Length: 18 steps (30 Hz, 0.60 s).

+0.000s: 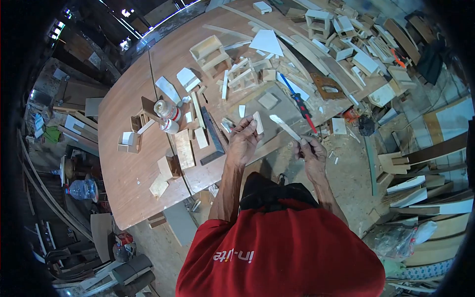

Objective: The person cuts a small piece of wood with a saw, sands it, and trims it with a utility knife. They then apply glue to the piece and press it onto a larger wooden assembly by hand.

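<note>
Gripping a small wood block (258, 123) in the left hand (242, 144), fingers closed round it, held up over the near edge of the worktop (128, 163). Pinching a thin pale strip (284, 126) in the right hand (310, 151), tip angled towards the block and just short of it. Hard to tell at this size whether blade or wood sliver. If a blade, likely to skid off so small a piece into the left fingers. With a loosened grip, likely to drop the block onto the chip-strewn floor (346, 168) and lose it there.

Dim workshop all round, with planks (420, 190) stacked beyond the right end. Broad brown worktop, bare towards the left edge, heaped with offcuts (341, 39) along the far edge and far right corner. Red-handled tool (302, 106) and jar (166, 110) lying further in from the near edge.
</note>
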### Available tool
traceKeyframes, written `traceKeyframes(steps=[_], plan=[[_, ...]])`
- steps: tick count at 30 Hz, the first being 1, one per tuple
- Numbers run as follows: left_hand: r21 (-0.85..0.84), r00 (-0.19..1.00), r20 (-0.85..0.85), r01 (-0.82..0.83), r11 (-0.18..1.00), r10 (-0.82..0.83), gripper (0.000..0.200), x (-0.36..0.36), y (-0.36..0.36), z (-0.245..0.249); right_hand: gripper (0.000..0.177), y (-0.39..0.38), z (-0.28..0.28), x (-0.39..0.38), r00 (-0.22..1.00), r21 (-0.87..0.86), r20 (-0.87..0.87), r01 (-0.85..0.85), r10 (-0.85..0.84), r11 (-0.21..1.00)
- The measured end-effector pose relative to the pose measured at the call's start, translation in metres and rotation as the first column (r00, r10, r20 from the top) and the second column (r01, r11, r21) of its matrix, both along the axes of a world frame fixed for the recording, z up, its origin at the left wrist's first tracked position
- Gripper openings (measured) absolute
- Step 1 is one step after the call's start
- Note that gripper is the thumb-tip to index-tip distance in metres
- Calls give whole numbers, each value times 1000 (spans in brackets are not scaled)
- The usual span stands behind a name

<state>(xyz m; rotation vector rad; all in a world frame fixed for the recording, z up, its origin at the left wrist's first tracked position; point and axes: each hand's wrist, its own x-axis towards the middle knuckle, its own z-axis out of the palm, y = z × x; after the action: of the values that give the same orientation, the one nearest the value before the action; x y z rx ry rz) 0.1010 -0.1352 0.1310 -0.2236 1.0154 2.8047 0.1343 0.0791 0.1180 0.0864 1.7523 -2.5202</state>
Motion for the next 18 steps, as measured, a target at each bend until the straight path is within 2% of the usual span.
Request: traceKeyframes(steps=[2, 5, 9, 11, 18], plan=[[26, 1000, -17, -3, 1000, 4, 19, 0, 12, -1, 19, 8, 5, 0, 999, 49, -47, 14, -11, 999], [33, 1000, -18, 13, 999, -13, 20, -1, 25, -3, 23, 20, -4, -4, 977, 259, -207, 4, 51, 966], [38, 1000, -1, -25, 999, 25, 21, -3, 39, 0, 23, 27, -1, -6, 968, 300, -250, 43, 34, 953], [22, 1000, 20, -23, 999, 23, 21, -4, 45, 4, 24, 31, -3, -7, 957, 386, -288, 90, 27, 918], [16, 999, 0, 51, 999, -51, 19, -10, 54, -7, 30, 39, -3, -15, 930, 422, -365, 206, -43, 883]])
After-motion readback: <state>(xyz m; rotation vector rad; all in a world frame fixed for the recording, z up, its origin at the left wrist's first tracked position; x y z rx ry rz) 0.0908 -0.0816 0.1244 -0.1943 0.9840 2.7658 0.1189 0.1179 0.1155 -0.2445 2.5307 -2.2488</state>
